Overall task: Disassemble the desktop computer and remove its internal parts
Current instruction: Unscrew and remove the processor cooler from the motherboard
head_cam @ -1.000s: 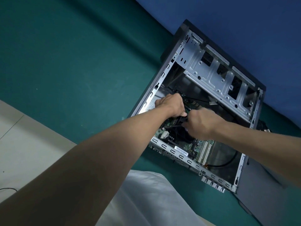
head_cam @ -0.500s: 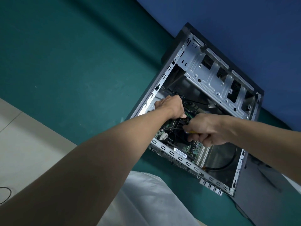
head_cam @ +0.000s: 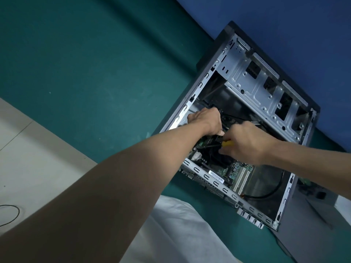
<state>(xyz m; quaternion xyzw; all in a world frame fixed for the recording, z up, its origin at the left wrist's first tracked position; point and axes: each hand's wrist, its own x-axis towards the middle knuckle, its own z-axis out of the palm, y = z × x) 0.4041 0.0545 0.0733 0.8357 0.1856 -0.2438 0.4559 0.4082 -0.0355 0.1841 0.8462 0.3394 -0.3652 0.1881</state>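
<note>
The left hand (head_cam: 206, 122) curled over a dark part (head_cam: 216, 139) in the computer (head_cam: 252, 90), apparently steadying it. The right hand (head_cam: 247, 143) gripped the screwdriver (head_cam: 227, 143), likely unscrewing.

Dim, cool-toned overall. Brightest patch: pale floor tiles (head_cam: 28, 149) at 9 o'clock. Glare strip on computer case (head_cam: 247, 88) rim by left hand (head_cam: 205, 120); case interior in deep shadow. Wide-angle bend at edges. Near forearm (head_cam: 95, 196) soft, slightly blurred.

Teal mat (head_cam: 85, 63) with a blue wall (head_cam: 284, 25) behind its far edge. Pale tiled floor (head_cam: 28, 158) beside its left edge, with a thin black cable loop (head_cam: 18, 210) on it. White cloth (head_cam: 180, 234) at the near edge. Light dim.
</note>
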